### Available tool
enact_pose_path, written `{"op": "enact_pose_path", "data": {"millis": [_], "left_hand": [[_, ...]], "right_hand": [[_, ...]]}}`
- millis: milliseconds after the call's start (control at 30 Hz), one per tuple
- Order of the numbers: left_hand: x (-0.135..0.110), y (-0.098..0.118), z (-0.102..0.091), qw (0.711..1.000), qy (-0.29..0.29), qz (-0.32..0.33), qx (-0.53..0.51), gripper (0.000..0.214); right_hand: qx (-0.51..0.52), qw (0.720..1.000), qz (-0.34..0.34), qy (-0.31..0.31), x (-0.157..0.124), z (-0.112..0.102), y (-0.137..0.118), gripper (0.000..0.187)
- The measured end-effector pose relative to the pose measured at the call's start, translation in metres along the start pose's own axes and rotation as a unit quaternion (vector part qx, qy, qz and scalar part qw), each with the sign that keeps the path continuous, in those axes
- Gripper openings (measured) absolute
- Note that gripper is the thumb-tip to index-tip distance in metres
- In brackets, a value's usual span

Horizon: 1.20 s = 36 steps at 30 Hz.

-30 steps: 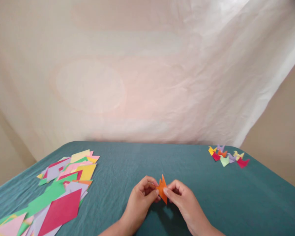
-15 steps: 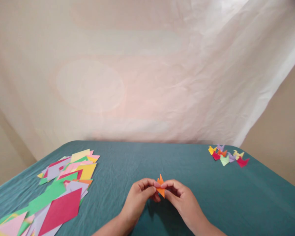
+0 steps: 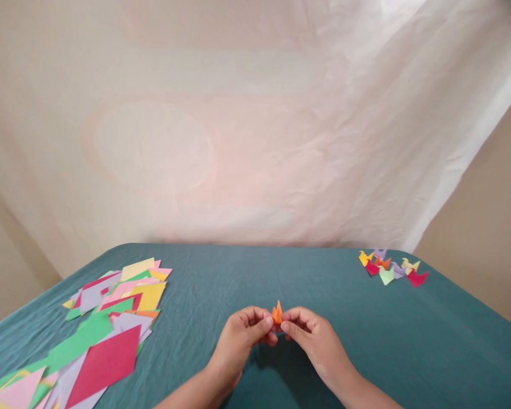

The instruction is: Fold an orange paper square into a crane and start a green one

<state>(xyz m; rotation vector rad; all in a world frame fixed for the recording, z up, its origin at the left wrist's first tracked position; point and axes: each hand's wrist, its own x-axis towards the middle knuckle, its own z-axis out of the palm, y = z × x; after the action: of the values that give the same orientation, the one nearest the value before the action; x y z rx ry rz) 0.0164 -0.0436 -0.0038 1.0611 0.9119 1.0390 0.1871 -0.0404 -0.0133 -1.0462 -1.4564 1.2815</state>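
Note:
A small folded orange paper piece (image 3: 276, 313) sits pinched between both hands just above the teal tablecloth (image 3: 221, 278). My left hand (image 3: 241, 341) grips its left side with thumb and curled fingers. My right hand (image 3: 313, 341) pinches its right side the same way. Only the two pointed tips of the piece show above the fingertips; the lower part is hidden.
A spread of coloured paper squares (image 3: 106, 324) in green, red, yellow, pink and lilac lies at the left. Several small folded paper figures (image 3: 389, 268) stand at the far right of the table. A pale wrinkled sheet (image 3: 255, 125) hangs behind.
The orange piece has been pressed smaller between the fingers; less of it shows than a second ago. Both hands have drawn slightly closer together and shifted a little away from me.

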Motion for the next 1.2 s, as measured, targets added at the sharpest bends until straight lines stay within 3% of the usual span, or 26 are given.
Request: {"op": "enact_pose_path", "data": {"millis": [133,300,500,933,1067,1200], "left_hand": [[0.000,-0.001,0.001,1.000,0.002,0.015,0.005,0.022],[-0.001,0.003,0.005,0.992,0.041,0.071,0.094,0.019],[-0.004,0.005,0.010,0.982,0.071,0.067,0.163,0.017],[-0.005,-0.003,0.011,0.983,0.077,0.087,0.140,0.016],[-0.002,-0.004,0.009,0.995,0.061,0.052,0.051,0.047],[0.001,-0.005,0.002,0.993,0.042,0.005,0.107,0.028]], "right_hand": [[-0.028,1.000,0.000,0.006,0.000,0.000,-0.001,0.018],[-0.008,1.000,0.011,0.006,-0.003,0.002,-0.002,0.022],[-0.004,1.000,0.016,0.026,-0.005,0.004,0.001,0.026],[-0.047,0.996,0.012,0.073,-0.005,0.007,-0.001,0.023],[-0.074,0.994,-0.016,0.082,-0.006,0.008,0.001,0.021],[-0.056,0.995,-0.032,0.071,-0.007,0.009,0.004,0.022]]}}
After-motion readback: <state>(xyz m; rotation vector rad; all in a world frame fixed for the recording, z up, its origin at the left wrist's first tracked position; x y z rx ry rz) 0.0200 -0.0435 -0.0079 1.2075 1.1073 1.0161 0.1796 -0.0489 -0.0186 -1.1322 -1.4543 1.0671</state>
